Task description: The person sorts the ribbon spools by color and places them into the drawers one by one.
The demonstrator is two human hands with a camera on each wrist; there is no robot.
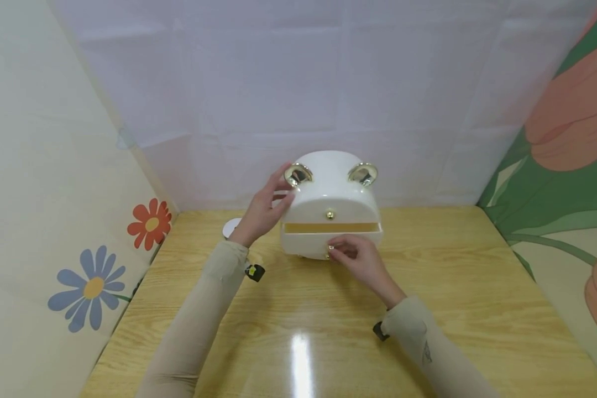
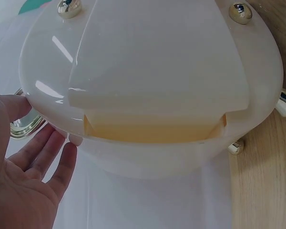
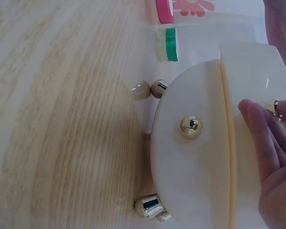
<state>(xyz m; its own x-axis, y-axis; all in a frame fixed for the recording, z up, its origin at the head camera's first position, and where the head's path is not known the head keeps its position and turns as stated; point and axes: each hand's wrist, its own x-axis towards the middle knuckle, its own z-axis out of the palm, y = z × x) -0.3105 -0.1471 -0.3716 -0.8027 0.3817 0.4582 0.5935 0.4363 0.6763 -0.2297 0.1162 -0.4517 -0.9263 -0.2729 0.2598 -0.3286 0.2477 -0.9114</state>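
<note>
We have a white box standing on the wooden table, against the pale cloth. Its middle drawer stands partway out, between the upper knob and the lower knob. Our right hand pinches the drawer knob between thumb and fingers. Our left hand lies at the side of the box by the gold ear, fingers loosely spread and touching rather than clenched. We take the step in hand to be working this drawer, though we cannot tell which way it is sliding. The next move, we judge, calls for a straight, level push or pull on the knob, with the left hand bracing the box so it does not slide or tip. We see the pale inside near the front; anything deeper is hidden from us.
</note>
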